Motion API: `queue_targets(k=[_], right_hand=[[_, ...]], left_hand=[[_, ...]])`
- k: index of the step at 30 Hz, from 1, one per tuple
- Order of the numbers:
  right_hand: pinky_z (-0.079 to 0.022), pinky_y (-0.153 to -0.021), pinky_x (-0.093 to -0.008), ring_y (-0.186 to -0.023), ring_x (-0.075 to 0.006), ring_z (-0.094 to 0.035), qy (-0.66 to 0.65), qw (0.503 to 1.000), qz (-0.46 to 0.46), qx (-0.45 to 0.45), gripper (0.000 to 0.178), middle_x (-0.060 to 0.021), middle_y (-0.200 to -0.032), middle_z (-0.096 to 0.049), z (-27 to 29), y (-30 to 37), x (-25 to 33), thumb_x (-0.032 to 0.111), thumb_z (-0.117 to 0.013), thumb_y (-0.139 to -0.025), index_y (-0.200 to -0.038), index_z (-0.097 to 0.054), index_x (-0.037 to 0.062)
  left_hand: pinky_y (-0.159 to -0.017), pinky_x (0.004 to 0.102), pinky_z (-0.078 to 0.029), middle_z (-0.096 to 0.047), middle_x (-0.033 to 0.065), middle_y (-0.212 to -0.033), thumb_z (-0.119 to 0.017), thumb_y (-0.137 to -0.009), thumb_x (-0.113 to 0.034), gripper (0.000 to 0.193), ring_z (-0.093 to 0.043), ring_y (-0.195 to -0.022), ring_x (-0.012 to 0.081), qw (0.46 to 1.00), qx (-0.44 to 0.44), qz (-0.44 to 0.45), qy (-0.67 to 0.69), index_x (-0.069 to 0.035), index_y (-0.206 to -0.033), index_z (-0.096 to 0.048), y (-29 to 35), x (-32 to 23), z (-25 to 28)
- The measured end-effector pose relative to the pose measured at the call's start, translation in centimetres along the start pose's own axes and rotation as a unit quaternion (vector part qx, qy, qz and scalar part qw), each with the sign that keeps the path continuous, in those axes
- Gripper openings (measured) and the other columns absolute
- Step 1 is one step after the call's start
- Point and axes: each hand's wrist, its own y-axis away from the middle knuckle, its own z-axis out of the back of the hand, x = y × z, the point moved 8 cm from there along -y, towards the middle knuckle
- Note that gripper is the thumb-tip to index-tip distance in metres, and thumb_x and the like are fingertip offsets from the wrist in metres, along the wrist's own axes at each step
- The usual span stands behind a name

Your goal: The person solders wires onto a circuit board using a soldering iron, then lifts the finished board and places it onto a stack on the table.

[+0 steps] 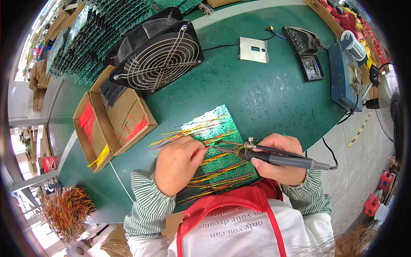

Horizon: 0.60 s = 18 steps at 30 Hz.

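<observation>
A green circuit board [223,115] lies on the table in front of me, with rows of red, yellow and black wires [222,182] sticking out past its left side. Over the board's left part, my left hand [175,166] is closed in a pinch on a thin wire near the iron's tip. My right hand [290,174] grips a soldering iron [280,159] with a black handle and a metal feed tube on top. The iron points left, its tip close to my left fingertips. Exactly where the tip touches is too small to tell.
To the left, a cardboard box [114,143] holds cut wires. A black fan [158,64] stands behind it, near stacked boards [92,38]. Far right are a blue station [340,81] with a solder spool [353,45], a black tray [311,68] and a metal plate [253,49].
</observation>
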Motion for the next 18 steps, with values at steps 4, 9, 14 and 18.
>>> queue_targets(k=[4,9,14,18], right_hand=[[-0.046,-0.050,-0.0250,-0.053,-0.0129,-0.061,0.003,1.000,0.002,-0.009,0.018,-0.0050,-0.064,-0.062,0.6,0.0,0.6,0.010,-0.074,-0.069,-0.081,-0.062,0.0029],[-0.047,-0.051,-0.0249,-0.055,-0.0138,-0.062,0.035,0.999,0.015,-0.008,0.019,-0.0064,-0.067,-0.064,1.6,0.4,0.8,0.010,-0.073,-0.069,-0.081,-0.062,0.0015],[-0.047,-0.053,-0.0243,-0.056,-0.0135,-0.062,0.027,0.999,-0.023,-0.022,0.019,-0.0061,-0.068,-0.064,2.4,0.8,0.3,0.009,-0.073,-0.069,-0.081,-0.062,0.0010],[-0.047,-0.053,-0.0244,-0.056,-0.0126,-0.061,0.024,0.999,-0.022,-0.029,0.018,-0.0056,-0.068,-0.064,2.5,0.9,0.1,0.009,-0.073,-0.069,-0.081,-0.062,0.0011]], left_hand=[[-0.062,0.0386,-0.047,-0.059,0.0101,-0.073,-0.067,-0.077,-0.011,0.009,-0.059,-0.069,0.0286,1.000,-0.008,0.005,0.000,-0.003,-0.076,-0.064,0.2,-0.1,0.3],[-0.063,0.0384,-0.047,-0.059,0.0100,-0.074,-0.066,-0.078,-0.012,0.009,-0.059,-0.070,0.0284,0.995,-0.094,0.003,-0.023,-0.003,-0.077,-0.064,0.0,-1.2,2.4],[-0.058,0.0346,-0.046,-0.060,0.0094,-0.072,-0.068,-0.078,-0.010,0.009,-0.059,-0.064,0.0247,0.999,-0.015,-0.038,-0.010,-0.002,-0.080,-0.065,-1.1,-2.0,-0.3],[-0.058,0.0346,-0.045,-0.059,0.0094,-0.071,-0.068,-0.078,-0.011,0.010,-0.058,-0.062,0.0241,0.999,-0.007,-0.033,0.006,-0.002,-0.080,-0.065,-1.5,-1.6,-1.0]])
